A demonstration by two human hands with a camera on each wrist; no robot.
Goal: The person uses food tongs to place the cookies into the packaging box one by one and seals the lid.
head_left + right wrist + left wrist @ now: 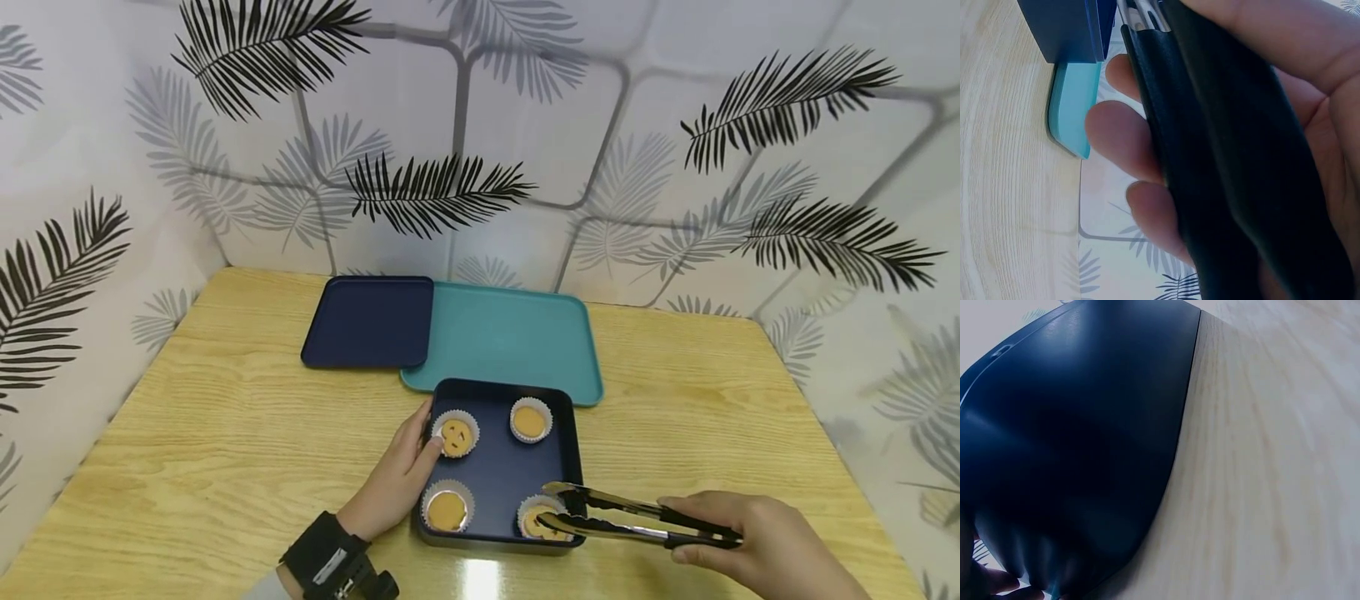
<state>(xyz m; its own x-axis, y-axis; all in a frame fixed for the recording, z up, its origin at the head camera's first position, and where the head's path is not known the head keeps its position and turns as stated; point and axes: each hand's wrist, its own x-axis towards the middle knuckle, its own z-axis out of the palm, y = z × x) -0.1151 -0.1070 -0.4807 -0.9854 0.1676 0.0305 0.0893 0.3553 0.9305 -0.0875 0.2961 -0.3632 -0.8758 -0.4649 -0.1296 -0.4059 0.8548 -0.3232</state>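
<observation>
A deep dark blue square baking pan [495,467] stands on the table, one paper baking cup with a round yellow-brown cookie near each corner. My left hand [401,475] holds its left wall, thumb over the rim; the left wrist view shows the pan's outer wall [1085,425] close up. My right hand [765,533] grips black-handled metal tongs [622,532], whose parted tips reach over the pan's right wall. The lower tip lies over the cookie [534,522] in the near right cup; whether it touches is unclear. In the right wrist view, fingers [1119,134] wrap the black handles [1210,144].
Behind the pan lies a teal tray [517,333], its left part under a smaller navy tray [367,321]. All of it is on a light wood table [225,450]. A leaf-patterned sheet [525,125] rises along the back and sides.
</observation>
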